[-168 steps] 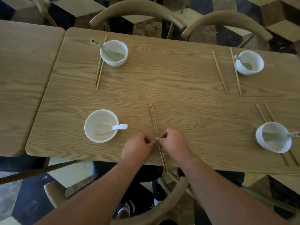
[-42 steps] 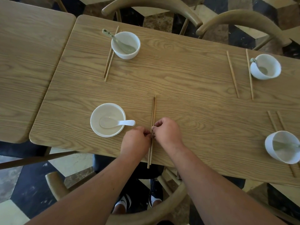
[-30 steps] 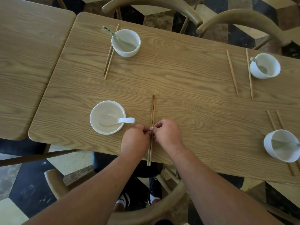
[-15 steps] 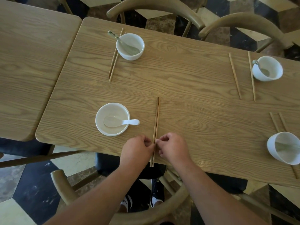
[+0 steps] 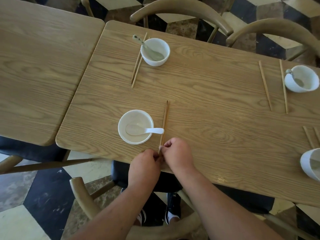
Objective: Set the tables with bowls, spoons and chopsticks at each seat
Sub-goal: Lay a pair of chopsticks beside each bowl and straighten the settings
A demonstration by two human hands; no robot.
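A pair of wooden chopsticks lies lengthwise on the wooden table, just right of the near white bowl that holds a white spoon. The spoon's handle tip touches the chopsticks. My left hand and my right hand pinch the near ends of the pair at the table's front edge. Their near tips are hidden by my fingers.
Three more white bowls with spoons stand at the far left seat, far right seat and near right seat, each with chopsticks beside it. A second table adjoins on the left. Curved wooden chairs ring the table.
The chopstick pair has been turned from slanting to straight and slid left and toward the front edge, ending beside the near bowl against the spoon handle. Both hands kept hold of it.
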